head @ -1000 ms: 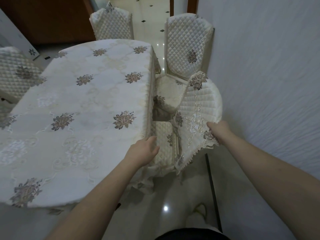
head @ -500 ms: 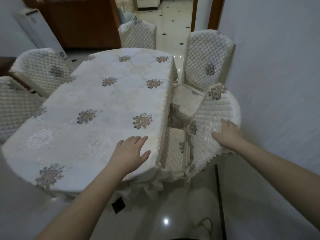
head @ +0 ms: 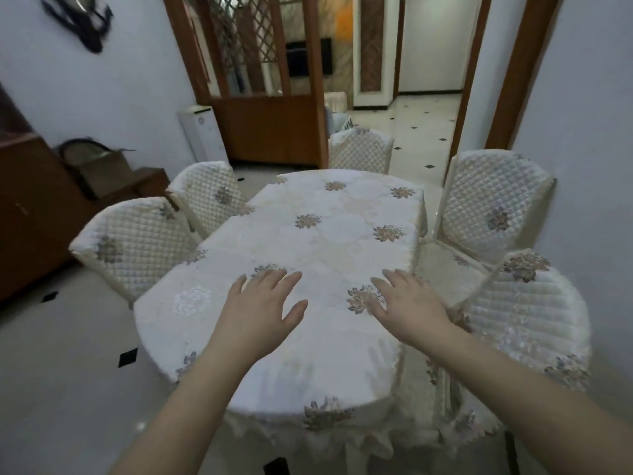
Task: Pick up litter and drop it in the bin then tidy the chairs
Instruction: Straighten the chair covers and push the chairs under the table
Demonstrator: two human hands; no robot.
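Since earlier frame, our right hand (head: 409,308) left near-right quilted cream chair (head: 524,323); both hands hover over cream floral-clothed bench (head: 318,241). Left to right: left quilted chairs (head: 137,245) angled out; left hand (head: 262,308) flat, fingers spread, empty; right hand likewise. Risk: sleeve or palm dragging cloth; litter, bin unseen.

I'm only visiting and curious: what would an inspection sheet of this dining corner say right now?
Surface: table under a cream floral cloth, nothing on it.
Job's things: five quilted chairs around it; near right chair close against the table; no litter or bin seen.
Clutter: brown bag on the wooden cabinet.
Hands: left hand and right hand open above the cloth, holding nothing.
Cables: nothing seen.
Surroundings: lattice screen, white unit, tiled floor.
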